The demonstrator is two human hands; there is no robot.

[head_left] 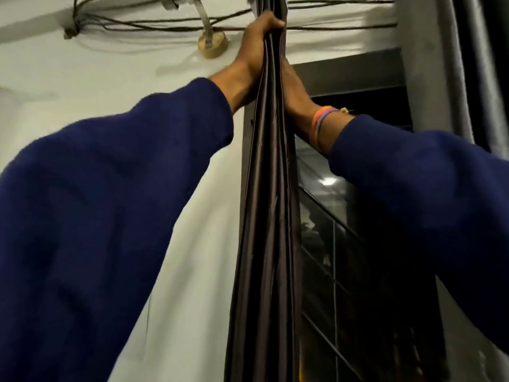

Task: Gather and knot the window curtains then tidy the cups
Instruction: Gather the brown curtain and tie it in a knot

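While raised, hands (pixel 261 42) around curtain (pixel 268 188).

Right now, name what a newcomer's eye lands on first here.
The dark brown curtain gathered into a tight column down the centre, gripped near the top by the left hand, with the right hand against its other side. Loose cables run along the wall above, and the window shows dark at right.

One head-worn view only, so nothing is shared; it tilts steeply upward, close along both raised arms, at the gathered curtain (pixel 271 216); wall (pixel 170 78) left, window (pixel 344 244) right; edges look somewhat blurred.
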